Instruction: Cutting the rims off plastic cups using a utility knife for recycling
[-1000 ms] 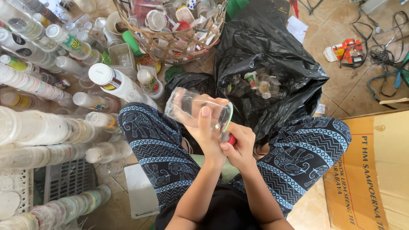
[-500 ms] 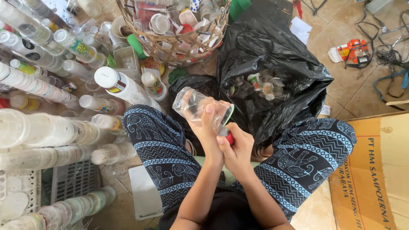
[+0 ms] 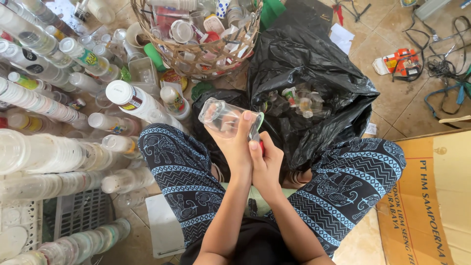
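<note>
A clear plastic cup is held on its side above the lap, gripped by the left hand w/ fingers wrapped round its rim end. The right hand is pressed against it, fingers curled round something small and red (mostly hidden). Stacked cups are lined up at left; more pieces lie in the black bag and wicker basket, so much looks unsorted. The rim work can't be made out.

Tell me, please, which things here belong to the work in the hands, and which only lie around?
In use:
left hand
right hand
clear plastic cup
small red tool
black bag

Lying about:
wicker basket
stacked cups
cardboard
cables
</note>
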